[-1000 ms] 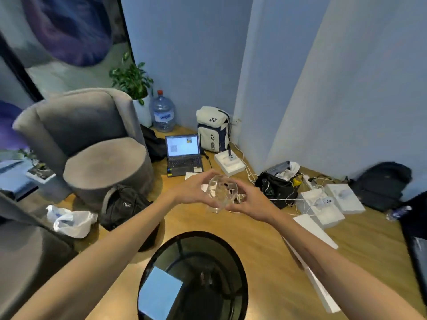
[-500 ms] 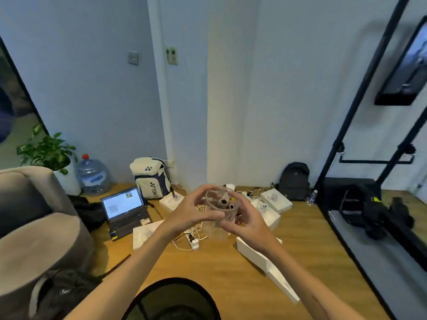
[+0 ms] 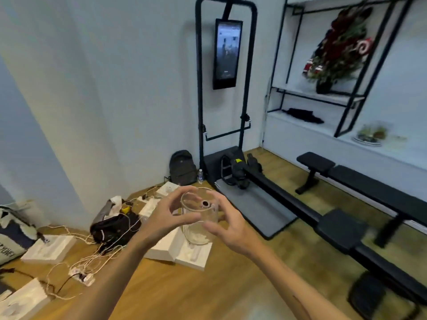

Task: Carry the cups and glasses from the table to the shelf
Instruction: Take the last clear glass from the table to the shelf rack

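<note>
Clear glass [image 3: 199, 217], a tumbler held upright in mid-air at the centre of the view, sits between both hands over the wooden floor [image 3: 208, 285]. On its left the left hand [image 3: 165, 218] curls round it, thumb across the near wall and fingers arched over the far rim. On its right the right hand [image 3: 227, 225] cups it, thumb against the lower near wall and fingers wrapped behind the far side. Both sets of fingers are clamped on the glass; a small dark spot shows through its upper wall.

Below and left of it lie white foam boxes [image 3: 179, 247], tangled cables [image 3: 92, 257] and a black bag [image 3: 114, 227]. Further right stands a black weight bench [image 3: 360, 179]. At the far right a black-framed white shelf [image 3: 323, 95] carries a dark plant [image 3: 337, 47] and a plate [image 3: 369, 135]. A dark screen [image 3: 227, 53] hangs in a black frame at the far wall.
</note>
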